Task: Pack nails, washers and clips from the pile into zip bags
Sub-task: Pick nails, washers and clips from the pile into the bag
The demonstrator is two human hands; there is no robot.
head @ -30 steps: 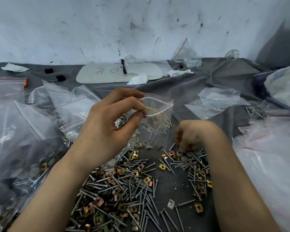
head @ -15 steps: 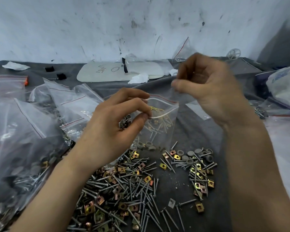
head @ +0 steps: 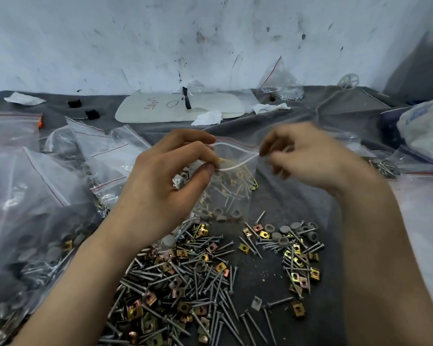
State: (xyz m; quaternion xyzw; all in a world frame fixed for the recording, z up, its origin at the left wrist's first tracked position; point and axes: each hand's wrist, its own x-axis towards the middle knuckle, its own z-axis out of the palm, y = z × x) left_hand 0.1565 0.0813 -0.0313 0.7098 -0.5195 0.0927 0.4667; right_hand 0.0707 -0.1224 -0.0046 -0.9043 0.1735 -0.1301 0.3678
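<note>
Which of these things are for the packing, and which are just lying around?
For the job: the zip bag, pinched at its rim by the left hand; the right hand, blurred, at its mouth; the pile of nails, clips and washers; the filled bags.
Just lying about: the white board, crumpled tissue, black blocks, white plastic wheel, printed bag.

This looked like a small hardware-packing workshop. A scuffed, stained white wall (head: 210, 33) rose behind a work surface covered in grey cloth (head: 335, 113). On it lay a pile of nails, clips and washers (head: 185, 283) among heaps of clear zip bags (head: 23, 191), some already filled.
</note>
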